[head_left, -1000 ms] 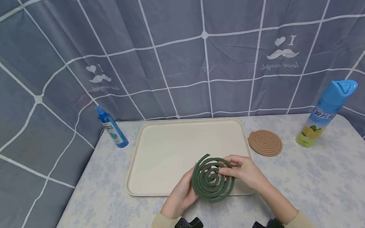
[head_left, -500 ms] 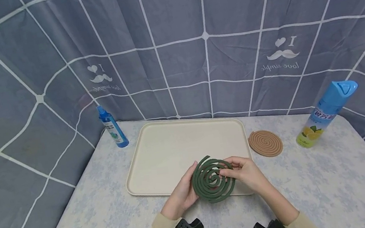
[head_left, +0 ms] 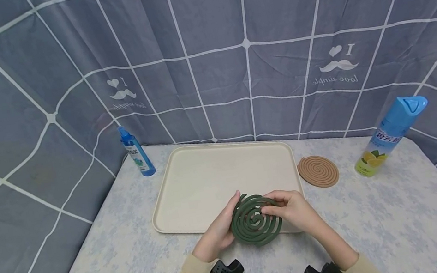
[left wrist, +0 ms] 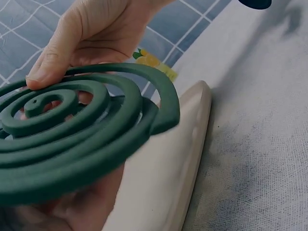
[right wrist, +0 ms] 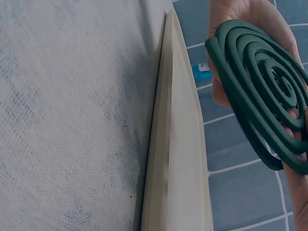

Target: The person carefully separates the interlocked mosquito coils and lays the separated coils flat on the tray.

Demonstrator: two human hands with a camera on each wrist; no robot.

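Note:
Both hands hold a dark green mosquito coil (head_left: 257,233) over the front edge of a cream tray (head_left: 223,168). My left hand (head_left: 217,232) grips the coil's left side, partly beneath it. With thumb on top, my right hand (head_left: 296,209) pinches the rings at the upper right. The left wrist view shows the green coil (left wrist: 77,159) with its rings spread at slightly different heights, one blunt end sticking out. Fingers under the coil are partly hidden. In the right wrist view the coil (right wrist: 240,72) is tilted beside the tray's rim.
A brown coil (head_left: 318,172) lies right of the tray. Farther right stands a blue and yellow spray can (head_left: 387,140); a blue spray bottle (head_left: 137,152) stands at the back left. A grey grid-patterned curtain (head_left: 218,76) hangs behind the table. Black wrist cameras (head_left: 226,270) sit on both wrists.
The green coil has tilted and lowered slightly, and its loose upper end has drawn in towards the rings. Both hands keep their hold on it.

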